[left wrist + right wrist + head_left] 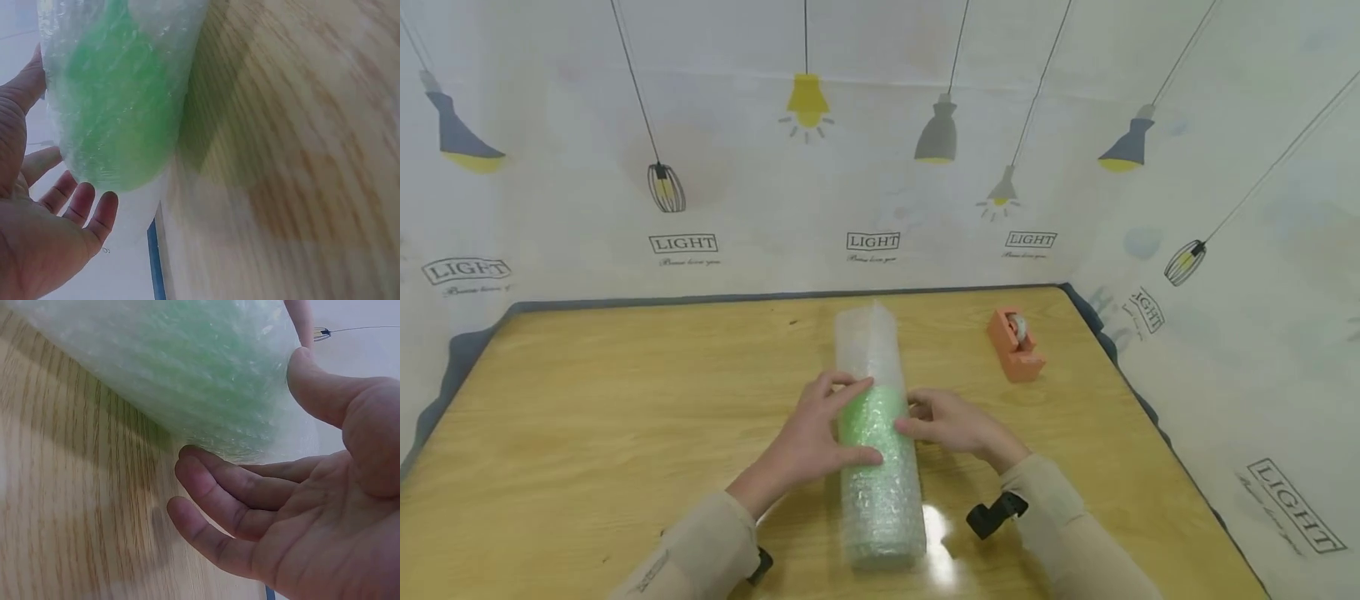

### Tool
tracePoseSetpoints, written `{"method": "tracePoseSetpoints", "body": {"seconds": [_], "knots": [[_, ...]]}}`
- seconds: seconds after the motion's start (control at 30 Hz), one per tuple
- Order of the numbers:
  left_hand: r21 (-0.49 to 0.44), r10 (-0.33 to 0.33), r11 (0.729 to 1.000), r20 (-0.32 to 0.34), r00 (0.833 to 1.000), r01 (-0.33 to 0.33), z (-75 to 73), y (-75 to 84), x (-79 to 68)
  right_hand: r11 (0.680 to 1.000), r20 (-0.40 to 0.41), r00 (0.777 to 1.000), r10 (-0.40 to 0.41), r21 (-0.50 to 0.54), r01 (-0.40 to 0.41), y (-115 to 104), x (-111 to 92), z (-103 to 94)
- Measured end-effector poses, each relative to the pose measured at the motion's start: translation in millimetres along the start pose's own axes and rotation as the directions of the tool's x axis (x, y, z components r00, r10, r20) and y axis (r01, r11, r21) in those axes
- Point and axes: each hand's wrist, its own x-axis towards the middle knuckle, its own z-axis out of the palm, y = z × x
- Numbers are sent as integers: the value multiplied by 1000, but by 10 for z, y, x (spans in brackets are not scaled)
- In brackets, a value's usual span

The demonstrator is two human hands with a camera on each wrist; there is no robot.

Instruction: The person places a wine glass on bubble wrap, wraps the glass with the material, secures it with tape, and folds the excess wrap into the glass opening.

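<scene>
A long roll of bubble wrap (886,508) lies lengthwise on the wooden table, with a green thing inside that shows through the clear layers. What the green thing is cannot be told; in the left wrist view its shape (119,112) looks rounded at one end. My left hand (808,437) curves round the roll's left side, thumb and forefinger spread over its top. In the left wrist view the other fingers bend loosely by the wrap. From the right, my right hand (951,421) holds the roll, thumb against its side and fingers curled low by its underside.
An orange tape dispenser (1017,346) with a roll of tape stands on the table (625,400) at the back right. A printed cloth (760,183) with lamp drawings hangs behind and beside the table. Black straps (996,515) sit at the wrists.
</scene>
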Motion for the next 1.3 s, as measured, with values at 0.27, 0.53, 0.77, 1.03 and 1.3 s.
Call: {"method": "tracePoseSetpoints", "body": {"seconds": [0.27,0.53,0.77,1.03,1.3], "knots": [[-2,-9,1000,-8,1000,9,106,-32,50,995,-78,997,-25,-95,17,138,-38,-98],[23,-5,1000,-33,999,5,169,34,110,962,-454,883,-118,-271,-11,373,-224,-656],[31,-2,1000,-32,999,3,226,50,104,933,-724,687,-57,-283,-222,652,-390,-1161],[38,-9,999,-37,999,11,235,77,123,892,-619,782,77,-308,-331,812,-381,-1364],[53,7,999,-32,999,-5,273,96,123,883,-599,796,89,-323,-341,881,-288,-1380]]}}
